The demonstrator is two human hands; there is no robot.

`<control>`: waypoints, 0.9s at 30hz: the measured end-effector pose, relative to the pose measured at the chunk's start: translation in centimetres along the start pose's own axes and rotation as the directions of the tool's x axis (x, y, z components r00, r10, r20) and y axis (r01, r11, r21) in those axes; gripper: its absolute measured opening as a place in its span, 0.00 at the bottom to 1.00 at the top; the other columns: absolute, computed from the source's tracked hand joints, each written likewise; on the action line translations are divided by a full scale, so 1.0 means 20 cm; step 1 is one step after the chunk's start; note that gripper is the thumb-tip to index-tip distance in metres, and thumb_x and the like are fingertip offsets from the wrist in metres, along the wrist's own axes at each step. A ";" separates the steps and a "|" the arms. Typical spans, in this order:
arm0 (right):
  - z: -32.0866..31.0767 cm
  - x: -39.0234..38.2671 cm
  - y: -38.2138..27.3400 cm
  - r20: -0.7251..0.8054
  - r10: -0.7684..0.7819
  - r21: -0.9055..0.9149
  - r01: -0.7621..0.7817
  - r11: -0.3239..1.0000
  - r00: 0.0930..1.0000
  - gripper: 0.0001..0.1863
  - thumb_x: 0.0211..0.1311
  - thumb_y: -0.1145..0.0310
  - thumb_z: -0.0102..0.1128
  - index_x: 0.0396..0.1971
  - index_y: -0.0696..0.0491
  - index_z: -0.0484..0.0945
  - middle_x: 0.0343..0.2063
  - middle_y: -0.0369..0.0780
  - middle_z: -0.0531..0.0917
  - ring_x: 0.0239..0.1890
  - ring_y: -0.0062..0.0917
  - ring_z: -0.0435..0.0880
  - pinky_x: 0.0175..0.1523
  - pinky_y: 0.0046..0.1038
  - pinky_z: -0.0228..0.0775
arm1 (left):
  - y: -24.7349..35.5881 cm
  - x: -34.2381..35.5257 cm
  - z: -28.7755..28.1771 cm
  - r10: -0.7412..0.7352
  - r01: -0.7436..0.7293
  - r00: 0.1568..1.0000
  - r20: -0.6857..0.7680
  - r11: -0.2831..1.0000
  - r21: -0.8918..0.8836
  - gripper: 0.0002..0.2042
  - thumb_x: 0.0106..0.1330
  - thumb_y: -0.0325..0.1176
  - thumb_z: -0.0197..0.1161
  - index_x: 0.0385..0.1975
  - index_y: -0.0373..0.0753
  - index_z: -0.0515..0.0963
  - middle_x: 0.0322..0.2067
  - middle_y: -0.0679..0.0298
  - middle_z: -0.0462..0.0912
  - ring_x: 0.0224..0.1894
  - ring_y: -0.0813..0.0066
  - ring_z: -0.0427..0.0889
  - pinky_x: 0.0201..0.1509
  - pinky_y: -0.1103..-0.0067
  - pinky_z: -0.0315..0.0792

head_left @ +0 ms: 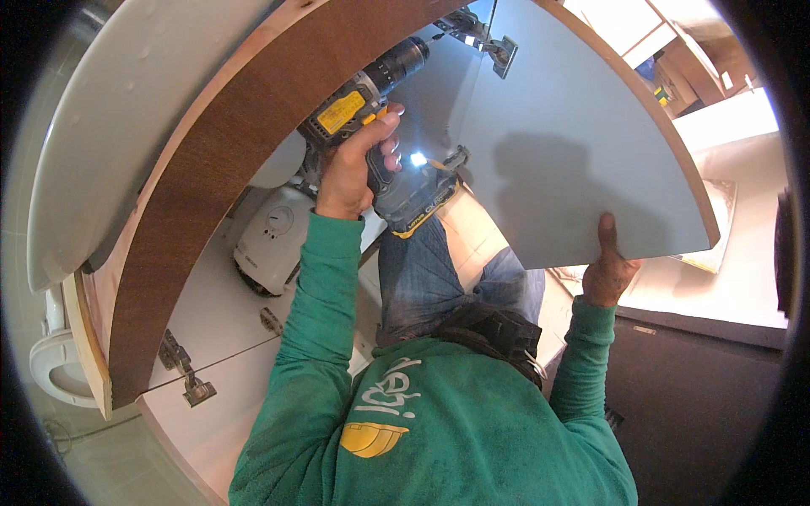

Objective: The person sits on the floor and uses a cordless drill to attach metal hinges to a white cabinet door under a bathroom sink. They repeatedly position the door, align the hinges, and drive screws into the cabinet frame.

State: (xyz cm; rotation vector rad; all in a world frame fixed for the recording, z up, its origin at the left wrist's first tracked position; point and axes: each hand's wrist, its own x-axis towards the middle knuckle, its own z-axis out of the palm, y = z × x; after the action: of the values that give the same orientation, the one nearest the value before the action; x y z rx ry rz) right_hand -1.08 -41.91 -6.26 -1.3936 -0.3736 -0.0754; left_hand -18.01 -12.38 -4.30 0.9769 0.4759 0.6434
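Observation:
A black and yellow cordless drill (342, 114) is gripped by its handle in my left hand (359, 164), its index finger at the yellow trigger. The drill points up and to the right, its bit close to a metal hinge (468, 32) at the top, and its light is on. My right hand (609, 268) holds the lower edge of a grey cabinet door (582, 135), thumb on the face and the other fingers hidden behind it. Another metal hinge plate (504, 57) sits on the door's upper part.
A brown curved wooden edge (198, 156) arches over my left arm, with a white basin (110, 118) beyond it. Below are a white rounded appliance (274, 236) and another hinge (187, 371). A dark panel (675, 388) stands at the right.

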 end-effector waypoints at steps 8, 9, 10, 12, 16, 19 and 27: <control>-0.02 -0.02 0.02 0.010 0.020 -0.037 -0.020 0.999 1.000 0.19 0.56 0.65 0.72 0.44 0.57 0.77 0.42 0.41 0.81 0.46 0.29 0.78 0.55 0.34 0.69 | 0.10 -0.02 0.04 -0.056 0.057 0.997 -0.045 0.998 0.010 0.12 0.61 0.35 0.67 0.41 0.37 0.80 0.20 0.72 0.73 0.19 0.82 0.70 0.25 0.82 0.68; -0.03 -0.02 0.03 0.020 0.028 -0.060 -0.026 0.998 0.999 0.22 0.56 0.63 0.73 0.46 0.57 0.76 0.43 0.41 0.80 0.48 0.30 0.78 0.55 0.35 0.70 | 0.10 -0.02 0.04 0.028 -0.024 0.999 -0.034 0.994 0.107 0.12 0.61 0.35 0.68 0.41 0.37 0.80 0.20 0.71 0.74 0.19 0.82 0.71 0.25 0.81 0.68; -0.03 -0.03 0.02 0.022 0.006 -0.099 -0.004 0.995 1.000 0.22 0.56 0.62 0.73 0.45 0.57 0.77 0.42 0.41 0.80 0.47 0.30 0.78 0.55 0.35 0.70 | 0.09 -0.01 0.04 0.110 -0.105 0.994 -0.014 0.974 0.200 0.12 0.60 0.35 0.68 0.40 0.36 0.80 0.21 0.71 0.75 0.19 0.81 0.71 0.25 0.81 0.68; -0.03 -0.04 0.02 0.026 -0.037 -0.176 0.042 0.984 0.999 0.23 0.55 0.60 0.74 0.45 0.57 0.77 0.40 0.41 0.80 0.45 0.30 0.79 0.54 0.36 0.70 | 0.06 0.01 0.01 0.232 -0.208 0.973 0.003 0.869 0.449 0.13 0.59 0.35 0.69 0.39 0.36 0.80 0.21 0.69 0.77 0.19 0.80 0.72 0.25 0.80 0.68; -0.03 -0.03 0.01 0.036 -0.059 -0.178 0.065 0.982 0.998 0.22 0.54 0.59 0.74 0.42 0.58 0.78 0.38 0.41 0.81 0.43 0.31 0.79 0.53 0.37 0.71 | 0.09 0.06 -0.09 0.359 -0.269 0.932 0.046 0.600 0.754 0.13 0.57 0.36 0.71 0.36 0.36 0.79 0.23 0.67 0.79 0.21 0.80 0.74 0.25 0.80 0.68; -0.03 -0.03 0.01 0.022 -0.047 -0.177 0.050 0.983 0.999 0.22 0.55 0.59 0.74 0.40 0.59 0.79 0.37 0.41 0.81 0.42 0.30 0.79 0.53 0.37 0.71 | 0.11 0.10 -0.10 0.310 -0.266 0.950 0.031 0.756 0.599 0.13 0.58 0.37 0.70 0.37 0.37 0.79 0.22 0.67 0.78 0.20 0.80 0.74 0.25 0.80 0.68; 0.00 -0.05 0.00 0.026 -0.144 -0.168 0.147 0.975 0.989 0.19 0.58 0.62 0.72 0.42 0.58 0.78 0.39 0.41 0.81 0.44 0.30 0.79 0.54 0.35 0.70 | 0.17 0.07 -0.05 -0.259 0.275 0.959 0.111 0.947 -0.166 0.13 0.62 0.36 0.65 0.42 0.36 0.76 0.19 0.72 0.71 0.18 0.81 0.71 0.25 0.78 0.70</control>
State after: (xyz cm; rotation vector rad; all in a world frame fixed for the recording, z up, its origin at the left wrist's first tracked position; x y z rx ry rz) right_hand -1.95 -42.02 -6.49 -1.5334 -0.4897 -0.2224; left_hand -18.58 -9.42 -2.04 0.7490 0.4548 0.3892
